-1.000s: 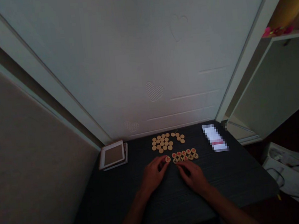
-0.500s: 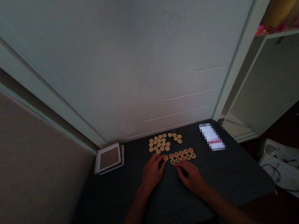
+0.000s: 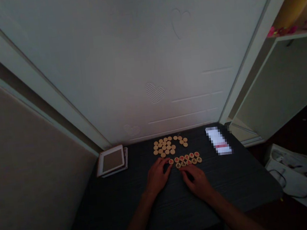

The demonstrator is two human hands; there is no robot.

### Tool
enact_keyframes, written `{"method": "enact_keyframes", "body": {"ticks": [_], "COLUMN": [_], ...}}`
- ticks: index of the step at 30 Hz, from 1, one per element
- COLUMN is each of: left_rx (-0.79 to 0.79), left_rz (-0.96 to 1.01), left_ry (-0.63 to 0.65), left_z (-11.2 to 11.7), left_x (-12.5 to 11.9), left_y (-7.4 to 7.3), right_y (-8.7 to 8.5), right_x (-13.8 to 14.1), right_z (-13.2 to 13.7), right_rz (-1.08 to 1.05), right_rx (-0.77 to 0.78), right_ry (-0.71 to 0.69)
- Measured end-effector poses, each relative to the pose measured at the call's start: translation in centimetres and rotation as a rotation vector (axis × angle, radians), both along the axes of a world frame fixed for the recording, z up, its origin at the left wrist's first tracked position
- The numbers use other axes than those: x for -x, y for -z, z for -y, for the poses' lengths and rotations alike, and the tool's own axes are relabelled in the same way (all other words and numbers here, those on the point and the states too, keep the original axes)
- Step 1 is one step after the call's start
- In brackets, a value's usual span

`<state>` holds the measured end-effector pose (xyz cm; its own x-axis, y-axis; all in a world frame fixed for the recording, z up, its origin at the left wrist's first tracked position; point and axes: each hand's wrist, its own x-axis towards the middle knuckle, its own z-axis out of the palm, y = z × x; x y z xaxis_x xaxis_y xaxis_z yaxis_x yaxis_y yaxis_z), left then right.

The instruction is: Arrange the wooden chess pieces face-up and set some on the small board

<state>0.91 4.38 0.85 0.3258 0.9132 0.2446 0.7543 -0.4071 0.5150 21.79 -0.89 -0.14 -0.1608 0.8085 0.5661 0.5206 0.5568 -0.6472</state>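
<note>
My left hand (image 3: 157,175) rests on the dark table with thumb and fingertip at the sides of a round wooden xiangqi piece (image 3: 171,161) bearing a red character. My right hand (image 3: 198,181) lies to the right, fingers curved and thumb slightly apart, fingertips against the near edge of the lower row. That row holds a black-lettered piece (image 3: 178,165) at its left end and a red one among other black ones. Above it runs a row of red-lettered pieces (image 3: 187,157). Behind my left hand, blank-looking pieces (image 3: 164,148) lie in a loose cluster, with several more pieces (image 3: 181,142) beside them.
A framed item (image 3: 113,160) lies on another flat item at the table's back left. A pixelated white rectangle (image 3: 218,140) is at the back right. The table (image 3: 177,211) meets a white panel (image 3: 125,59) behind. A white bag (image 3: 300,180) stands on the floor at right.
The view has shifted slightly. Both hands and the pieces keep nearly the same places relative to each other.
</note>
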Motion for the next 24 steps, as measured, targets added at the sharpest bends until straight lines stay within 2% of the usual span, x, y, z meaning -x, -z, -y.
{"method": "enact_keyframes", "body": {"ticks": [24], "left_rx": [-0.012], "left_rz": [0.033], "left_ry": [0.004], "left_z": [0.12], "left_x": [-0.16], "left_y": [-0.14], "right_y": [0.00], "right_x": [0.08], "right_z": [-0.01], "right_rz": [0.015], "right_rx": [-0.009], "right_ry": [-0.004]}}
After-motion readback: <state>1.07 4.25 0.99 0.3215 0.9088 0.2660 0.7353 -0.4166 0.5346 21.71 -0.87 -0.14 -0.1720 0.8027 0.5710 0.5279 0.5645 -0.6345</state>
